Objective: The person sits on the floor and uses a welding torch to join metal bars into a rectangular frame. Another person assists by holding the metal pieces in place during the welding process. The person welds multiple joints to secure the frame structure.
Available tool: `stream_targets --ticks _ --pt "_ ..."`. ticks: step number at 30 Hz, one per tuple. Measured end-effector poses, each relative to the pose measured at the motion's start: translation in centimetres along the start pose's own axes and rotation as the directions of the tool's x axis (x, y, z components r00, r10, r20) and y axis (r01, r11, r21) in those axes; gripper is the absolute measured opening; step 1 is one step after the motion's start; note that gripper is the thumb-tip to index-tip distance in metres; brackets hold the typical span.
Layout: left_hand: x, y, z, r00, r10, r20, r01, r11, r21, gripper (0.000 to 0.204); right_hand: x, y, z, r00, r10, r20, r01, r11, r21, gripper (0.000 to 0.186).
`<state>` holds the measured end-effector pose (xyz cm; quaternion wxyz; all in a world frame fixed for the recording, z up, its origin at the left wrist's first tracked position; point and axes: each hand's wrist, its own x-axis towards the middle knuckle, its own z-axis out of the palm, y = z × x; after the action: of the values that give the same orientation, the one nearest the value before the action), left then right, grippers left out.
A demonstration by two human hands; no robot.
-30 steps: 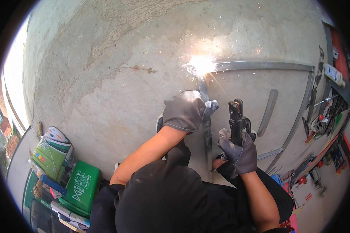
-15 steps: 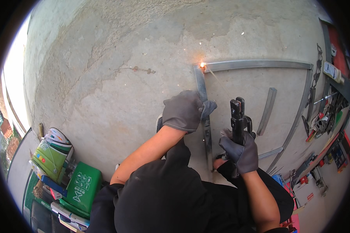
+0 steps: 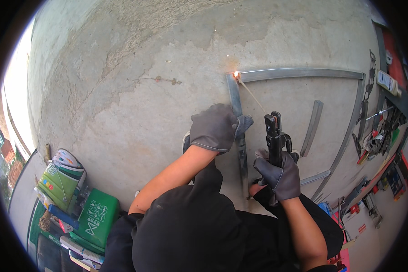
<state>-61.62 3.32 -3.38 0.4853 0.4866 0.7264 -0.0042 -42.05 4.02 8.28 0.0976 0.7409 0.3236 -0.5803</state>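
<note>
My right hand (image 3: 280,176), in a dark grey glove, is closed around a black welding electrode holder (image 3: 273,138). From its jaws a thin welding rod (image 3: 254,96) slants up and left to the frame's upper left corner, where its tip meets a bright orange glow. The rectangular metal tube frame (image 3: 299,74) lies flat on the concrete floor. My left hand (image 3: 214,128), gloved as well, is wrapped over the frame's left bar (image 3: 242,161) below that corner. Part of this bar is hidden under the glove.
A loose metal tube piece (image 3: 312,129) lies inside the frame. Along the right are assorted tools (image 3: 381,138) and a white bottle (image 3: 388,84). At lower left stand a green bin (image 3: 95,217) and a green and white bucket (image 3: 61,179). A dark-clad head and knee cover the lower middle.
The electrode holder and my right hand have shifted slightly up and left. The glow persists at the corner with fewer sparks, and the rod shows more clearly. My left hand stays in place.
</note>
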Motion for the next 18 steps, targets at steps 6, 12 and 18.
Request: stream_targets --ticks 6,12,18 --pt "-0.3 -0.8 0.0 0.996 0.083 -0.041 -0.080 0.995 0.062 0.029 0.1 0.9 0.1 0.993 -0.118 -0.010 0.119 0.993 0.008 0.038" --pt "-0.4 -0.8 -0.6 0.992 0.124 -0.025 -0.124 0.992 -0.005 0.012 0.3 1.2 0.0 0.985 -0.170 -0.027 0.169 0.984 -0.052 0.039" --pt "-0.4 -0.9 -0.2 0.994 0.113 -0.003 -0.112 0.990 0.081 0.015 0.1 0.6 -0.4 0.984 -0.175 -0.008 0.173 0.976 -0.136 0.040"
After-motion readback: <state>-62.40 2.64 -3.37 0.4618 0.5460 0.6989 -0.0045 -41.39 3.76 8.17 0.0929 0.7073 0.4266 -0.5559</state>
